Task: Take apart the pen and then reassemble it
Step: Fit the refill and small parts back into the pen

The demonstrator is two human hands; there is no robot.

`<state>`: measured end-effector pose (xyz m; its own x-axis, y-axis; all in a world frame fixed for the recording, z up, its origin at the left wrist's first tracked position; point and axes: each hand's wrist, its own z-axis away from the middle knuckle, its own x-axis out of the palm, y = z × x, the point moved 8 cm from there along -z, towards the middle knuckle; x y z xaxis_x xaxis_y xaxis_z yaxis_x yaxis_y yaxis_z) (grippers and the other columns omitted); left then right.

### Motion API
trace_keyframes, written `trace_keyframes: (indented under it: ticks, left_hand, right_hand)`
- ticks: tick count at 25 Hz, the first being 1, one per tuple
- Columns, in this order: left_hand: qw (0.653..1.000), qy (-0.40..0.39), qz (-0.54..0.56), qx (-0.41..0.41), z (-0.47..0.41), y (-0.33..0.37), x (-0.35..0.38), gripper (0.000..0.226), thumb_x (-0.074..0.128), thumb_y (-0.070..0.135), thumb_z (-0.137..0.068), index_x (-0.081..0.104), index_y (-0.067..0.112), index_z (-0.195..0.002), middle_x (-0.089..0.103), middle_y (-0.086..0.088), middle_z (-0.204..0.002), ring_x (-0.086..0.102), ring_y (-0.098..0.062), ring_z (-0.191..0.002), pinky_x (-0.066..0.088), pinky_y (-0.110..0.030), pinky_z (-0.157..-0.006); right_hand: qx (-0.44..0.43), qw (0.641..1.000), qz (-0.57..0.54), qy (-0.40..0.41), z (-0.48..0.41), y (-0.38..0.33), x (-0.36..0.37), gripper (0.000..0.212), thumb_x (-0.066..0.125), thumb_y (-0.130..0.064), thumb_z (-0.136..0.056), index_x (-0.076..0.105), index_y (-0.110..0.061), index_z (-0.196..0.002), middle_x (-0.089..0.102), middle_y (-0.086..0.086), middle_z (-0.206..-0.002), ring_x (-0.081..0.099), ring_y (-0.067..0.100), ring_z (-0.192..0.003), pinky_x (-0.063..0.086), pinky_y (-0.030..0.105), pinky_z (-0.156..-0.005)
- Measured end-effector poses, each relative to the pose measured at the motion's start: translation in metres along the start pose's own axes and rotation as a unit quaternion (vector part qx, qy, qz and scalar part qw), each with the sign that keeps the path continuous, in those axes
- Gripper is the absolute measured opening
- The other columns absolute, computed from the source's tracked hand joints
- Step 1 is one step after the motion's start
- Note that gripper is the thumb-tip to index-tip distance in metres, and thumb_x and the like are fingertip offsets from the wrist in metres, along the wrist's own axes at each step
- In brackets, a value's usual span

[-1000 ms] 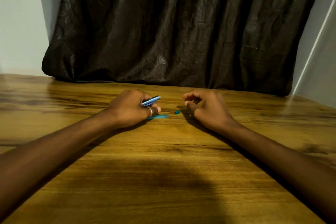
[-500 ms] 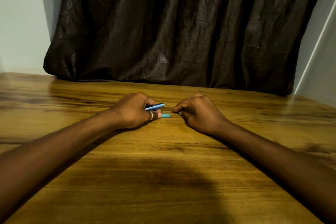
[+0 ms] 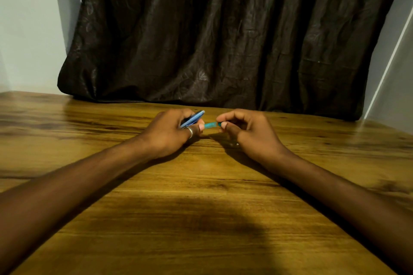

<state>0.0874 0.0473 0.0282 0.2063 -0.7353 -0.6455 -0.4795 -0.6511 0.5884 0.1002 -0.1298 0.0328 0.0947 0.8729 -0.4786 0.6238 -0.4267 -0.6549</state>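
My left hand (image 3: pixel 172 131), with a ring on one finger, is closed around a blue pen cap (image 3: pixel 194 118) that sticks out up and to the right between the fingers. The same hand also pinches the left end of a teal pen barrel (image 3: pixel 210 125), which spans the gap between both hands just above the wooden table (image 3: pixel 201 207). My right hand (image 3: pixel 248 131) pinches a small teal end piece (image 3: pixel 219 123) between thumb and forefinger, touching the barrel's right end. The rest of the barrel is hidden inside my left fist.
A dark brown curtain (image 3: pixel 223 35) hangs right behind the table's far edge. Pale walls stand at the left and right. My own shadow darkens the near middle of the table.
My right hand picked the small teal piece off the table and brought it to the barrel's end. Both hands lifted slightly and the barrel left the table surface.
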Motion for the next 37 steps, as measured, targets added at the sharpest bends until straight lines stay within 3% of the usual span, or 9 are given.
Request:
trace_keyframes:
  ticks: [4, 14, 20, 29, 32, 37]
  left_hand:
    - [1.000, -0.006, 0.019, 0.004, -0.001, -0.002, 0.003, 0.014, 0.064, 0.038, -0.093, 0.071, 0.026, -0.095, 0.074, -0.003, -0.088, 0.069, -0.025, -0.086, 0.054, -0.053, -0.083]
    - [1.000, 0.010, 0.020, 0.020, 0.000, 0.002, -0.001, 0.010, 0.065, 0.032, -0.094, 0.072, 0.026, -0.097, 0.074, -0.002, -0.089, 0.069, -0.022, -0.087, 0.055, -0.051, -0.084]
    - [1.000, 0.002, 0.022, 0.016, 0.001, 0.002, -0.001, 0.012, 0.065, 0.034, -0.094, 0.073, 0.025, -0.098, 0.074, -0.003, -0.091, 0.069, -0.024, -0.088, 0.055, -0.053, -0.083]
    - [0.999, 0.004, 0.029, 0.018, 0.003, 0.007, 0.004, 0.012, 0.064, 0.033, -0.095, 0.072, 0.025, -0.098, 0.070, 0.002, -0.085, 0.065, -0.013, -0.079, 0.052, -0.038, -0.070]
    - [0.999, 0.014, -0.006, 0.042, 0.004, 0.012, 0.001, 0.008, 0.064, 0.036, -0.094, 0.071, 0.031, -0.097, 0.066, 0.009, -0.078, 0.059, -0.004, -0.070, 0.046, -0.031, -0.062]
    - [0.973, 0.070, -0.169, 0.141, 0.011, 0.027, -0.008, 0.028, 0.069, 0.042, -0.088, 0.070, 0.034, -0.115, 0.062, 0.014, -0.098, 0.060, -0.012, -0.084, 0.052, -0.037, -0.066]
  right_hand:
    - [0.042, 0.995, -0.094, -0.010, 0.001, -0.001, 0.001, 0.018, 0.064, 0.001, -0.092, 0.068, -0.012, -0.103, 0.072, 0.005, -0.087, 0.067, -0.001, -0.069, 0.053, 0.016, -0.063]
    - [0.051, 0.996, -0.066, -0.041, 0.002, 0.000, 0.007, 0.027, 0.071, 0.000, -0.087, 0.061, -0.019, -0.103, 0.076, 0.004, -0.078, 0.074, 0.019, -0.075, 0.061, 0.034, -0.077]
    - [0.082, 0.990, -0.108, -0.044, 0.003, 0.002, 0.008, 0.032, 0.070, 0.003, -0.087, 0.060, -0.014, -0.112, 0.077, 0.004, -0.079, 0.073, 0.012, -0.071, 0.060, 0.026, -0.070]
    - [0.093, 0.984, -0.143, -0.042, 0.005, 0.005, 0.008, 0.036, 0.069, 0.004, -0.086, 0.059, -0.005, -0.119, 0.078, 0.007, -0.082, 0.074, 0.015, -0.074, 0.059, 0.024, -0.070]
    - [0.094, 0.986, -0.138, -0.026, 0.003, 0.004, 0.004, 0.033, 0.067, 0.006, -0.088, 0.060, -0.002, -0.119, 0.077, 0.009, -0.084, 0.072, 0.016, -0.074, 0.058, 0.021, -0.068]
    - [0.103, 0.985, -0.140, -0.004, 0.002, 0.005, 0.000, 0.031, 0.064, 0.006, -0.090, 0.057, 0.000, -0.119, 0.073, 0.025, -0.093, 0.067, 0.012, -0.068, 0.056, 0.016, -0.063]
